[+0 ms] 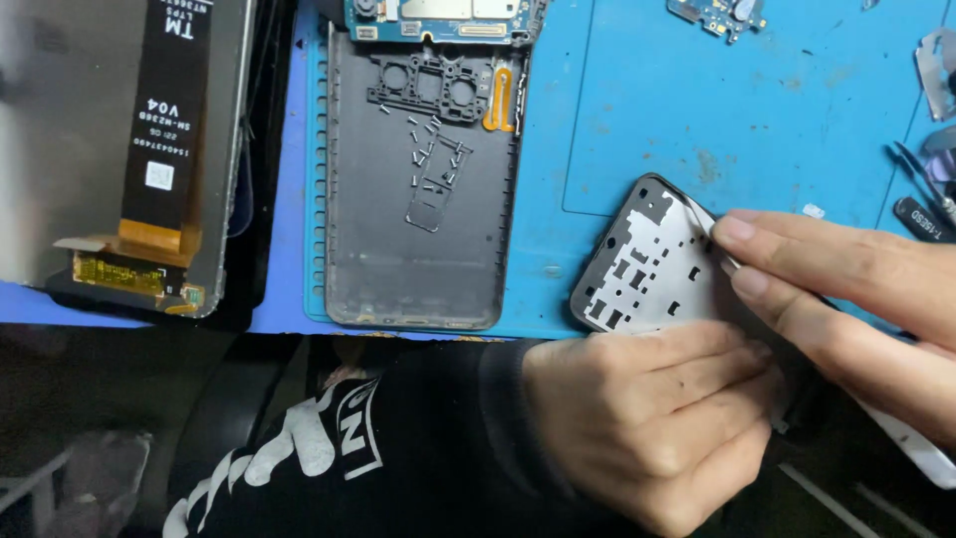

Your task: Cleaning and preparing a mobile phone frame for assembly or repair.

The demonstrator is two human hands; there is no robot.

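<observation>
1. While the left hand (647, 423) is curling its fingers closed around the lower part of the phone frame (652, 269), it is holding the frame at the near edge of the blue mat (757, 110), tilted toward the person.
2. The right hand (846, 289) is reaching in with fingers nearly straight and close together, their tips pressing at the frame's right edge, where a thin pale strip (712, 234) seems to be lifting; this looks like a peeling or prying step.
3. The next move is probably calling for a firmer pinch on that strip and a slow, even pull along the edge, with the left hand bracing the frame.
4. Lying well apart on the mat are the grey back cover (418, 259), with small screws (433, 154) gathered on it, and the screen panel (119, 149) to its left.
5. The frame's lower half is hiding under both hands, the circuit board (443, 20) is getting cut off at the top, and the tools (926, 194) at right are too blurred to identify.
</observation>
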